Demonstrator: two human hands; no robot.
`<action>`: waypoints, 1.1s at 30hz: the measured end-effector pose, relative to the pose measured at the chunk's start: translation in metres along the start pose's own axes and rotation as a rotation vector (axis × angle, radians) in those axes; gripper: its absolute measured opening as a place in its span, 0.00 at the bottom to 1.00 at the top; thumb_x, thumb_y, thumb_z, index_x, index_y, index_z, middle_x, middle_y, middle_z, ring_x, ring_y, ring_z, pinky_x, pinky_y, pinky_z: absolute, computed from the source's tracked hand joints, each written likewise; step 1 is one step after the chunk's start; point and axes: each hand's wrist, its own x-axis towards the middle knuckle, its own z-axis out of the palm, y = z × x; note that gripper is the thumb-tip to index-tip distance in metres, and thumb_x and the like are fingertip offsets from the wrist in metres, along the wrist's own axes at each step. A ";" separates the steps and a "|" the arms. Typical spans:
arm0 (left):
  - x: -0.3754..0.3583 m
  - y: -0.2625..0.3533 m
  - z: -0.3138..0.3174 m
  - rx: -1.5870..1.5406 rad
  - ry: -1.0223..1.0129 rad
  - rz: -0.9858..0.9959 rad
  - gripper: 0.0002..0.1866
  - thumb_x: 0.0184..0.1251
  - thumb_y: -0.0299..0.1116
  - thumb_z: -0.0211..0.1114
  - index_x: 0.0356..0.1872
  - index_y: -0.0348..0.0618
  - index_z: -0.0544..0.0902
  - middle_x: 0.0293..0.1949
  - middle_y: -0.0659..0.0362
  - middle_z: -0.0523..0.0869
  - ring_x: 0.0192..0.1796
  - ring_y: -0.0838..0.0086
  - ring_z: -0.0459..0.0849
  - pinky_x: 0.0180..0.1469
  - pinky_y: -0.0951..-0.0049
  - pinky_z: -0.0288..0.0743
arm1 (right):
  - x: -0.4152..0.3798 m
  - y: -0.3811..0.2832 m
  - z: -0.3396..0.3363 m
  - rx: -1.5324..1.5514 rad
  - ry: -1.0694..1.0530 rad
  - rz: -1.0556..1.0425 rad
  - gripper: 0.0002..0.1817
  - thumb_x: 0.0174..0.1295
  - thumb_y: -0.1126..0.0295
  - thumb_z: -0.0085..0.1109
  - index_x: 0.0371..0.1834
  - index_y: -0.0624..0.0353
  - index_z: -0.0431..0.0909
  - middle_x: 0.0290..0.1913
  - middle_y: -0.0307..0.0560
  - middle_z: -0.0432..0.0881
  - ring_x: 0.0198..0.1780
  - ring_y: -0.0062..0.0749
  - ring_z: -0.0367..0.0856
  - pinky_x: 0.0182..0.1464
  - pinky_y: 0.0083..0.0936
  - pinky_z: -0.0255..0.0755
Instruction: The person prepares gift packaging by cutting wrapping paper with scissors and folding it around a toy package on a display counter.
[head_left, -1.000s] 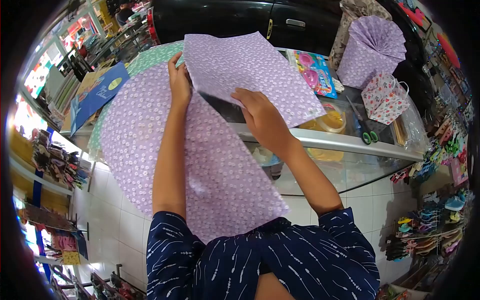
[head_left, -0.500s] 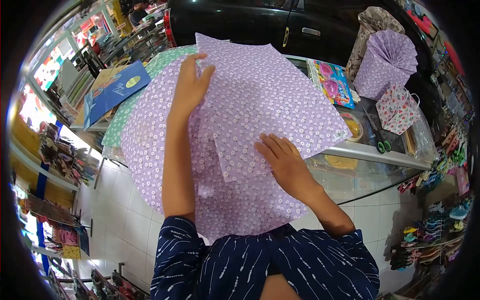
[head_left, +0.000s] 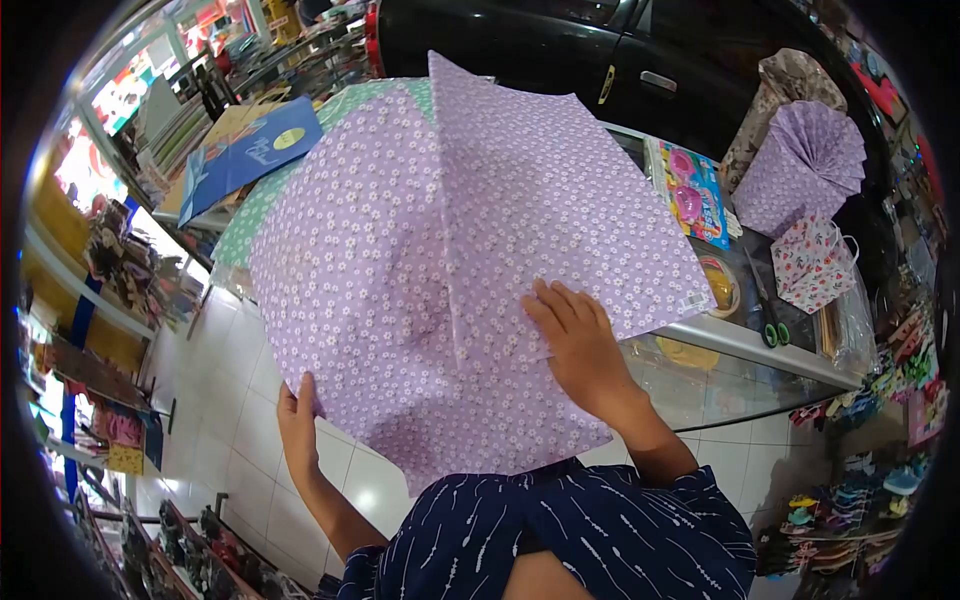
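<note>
A large purple paper with white flowers [head_left: 350,230] spreads over the counter and hangs down over its front edge. One part of it is folded over to the right, with a raised crease near the middle and a barcode at its right corner. My left hand [head_left: 300,425] pinches the paper's lower left edge between thumb and fingers. On the folded part, my right hand [head_left: 580,350] lies flat with its fingers stretched out. Green flowered paper [head_left: 240,235] shows beneath at the left.
A blue folder [head_left: 250,155] lies at the back left. Right of the paper are a colourful toy pack [head_left: 690,195], tape [head_left: 718,285], scissors [head_left: 772,325], a small floral bag [head_left: 808,262] and a pleated purple package [head_left: 790,175]. A black car [head_left: 500,40] stands behind the counter [head_left: 700,340].
My left hand has moved from the top of the paper down to its lower left edge and taken hold there. The crease stands up more. The view has shifted slightly.
</note>
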 end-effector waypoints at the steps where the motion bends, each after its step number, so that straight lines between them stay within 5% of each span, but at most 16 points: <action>1: -0.003 0.003 -0.002 0.008 -0.092 0.031 0.19 0.66 0.35 0.61 0.53 0.33 0.73 0.42 0.56 0.79 0.44 0.73 0.77 0.48 0.78 0.69 | 0.001 0.003 -0.001 0.062 0.016 0.003 0.27 0.57 0.77 0.47 0.64 0.57 0.64 0.65 0.53 0.65 0.68 0.45 0.60 0.69 0.41 0.49; 6: 0.009 0.064 0.000 0.101 0.218 0.452 0.18 0.67 0.36 0.60 0.50 0.31 0.75 0.44 0.55 0.82 0.43 0.75 0.79 0.48 0.76 0.70 | 0.011 0.007 -0.021 0.351 0.209 -0.021 0.32 0.52 0.84 0.41 0.65 0.58 0.63 0.64 0.54 0.68 0.64 0.48 0.66 0.65 0.40 0.56; 8: 0.036 0.097 -0.005 0.289 0.170 0.535 0.19 0.67 0.37 0.60 0.50 0.31 0.76 0.45 0.55 0.82 0.44 0.74 0.78 0.50 0.75 0.70 | 0.012 0.010 -0.028 0.427 0.289 -0.020 0.38 0.45 0.89 0.34 0.66 0.60 0.62 0.65 0.53 0.67 0.67 0.46 0.65 0.69 0.33 0.54; 12: 0.112 0.151 0.000 0.258 0.002 0.715 0.19 0.67 0.38 0.61 0.50 0.33 0.76 0.42 0.58 0.81 0.41 0.76 0.76 0.47 0.77 0.69 | 0.012 0.011 -0.036 0.461 0.438 0.030 0.33 0.53 0.89 0.34 0.66 0.59 0.62 0.66 0.53 0.66 0.67 0.46 0.65 0.67 0.32 0.56; 15: 0.180 0.187 0.002 0.336 -0.143 0.774 0.20 0.66 0.40 0.61 0.51 0.33 0.75 0.39 0.60 0.80 0.37 0.79 0.73 0.41 0.77 0.68 | 0.014 0.006 -0.034 0.506 0.422 0.107 0.38 0.45 0.89 0.34 0.67 0.59 0.61 0.66 0.55 0.64 0.67 0.50 0.63 0.70 0.34 0.53; 21: 0.354 0.179 0.009 0.844 0.028 0.997 0.28 0.61 0.47 0.64 0.54 0.33 0.75 0.46 0.52 0.81 0.47 0.68 0.78 0.51 0.72 0.70 | 0.028 -0.009 -0.028 0.548 0.481 0.197 0.36 0.48 0.89 0.35 0.67 0.61 0.61 0.67 0.56 0.64 0.68 0.48 0.63 0.70 0.34 0.53; 22: 0.352 0.180 0.014 0.792 -0.129 0.918 0.31 0.59 0.50 0.64 0.55 0.33 0.74 0.51 0.47 0.80 0.54 0.60 0.78 0.57 0.66 0.68 | 0.030 -0.010 -0.026 0.542 0.494 0.199 0.37 0.48 0.90 0.34 0.67 0.61 0.61 0.67 0.57 0.64 0.68 0.48 0.62 0.70 0.34 0.52; 25: 0.386 0.168 0.032 0.982 -0.040 0.793 0.32 0.57 0.51 0.65 0.55 0.34 0.75 0.51 0.43 0.80 0.55 0.53 0.77 0.57 0.62 0.68 | 0.038 -0.016 -0.021 0.513 0.526 0.193 0.37 0.47 0.90 0.34 0.67 0.61 0.61 0.67 0.58 0.63 0.69 0.48 0.61 0.71 0.34 0.50; 33: 0.358 0.187 0.074 1.182 0.048 0.732 0.33 0.58 0.51 0.63 0.59 0.36 0.71 0.57 0.41 0.74 0.60 0.50 0.73 0.60 0.59 0.67 | 0.059 -0.045 -0.003 0.415 0.433 0.138 0.38 0.46 0.89 0.36 0.68 0.59 0.60 0.70 0.58 0.57 0.70 0.51 0.57 0.70 0.36 0.50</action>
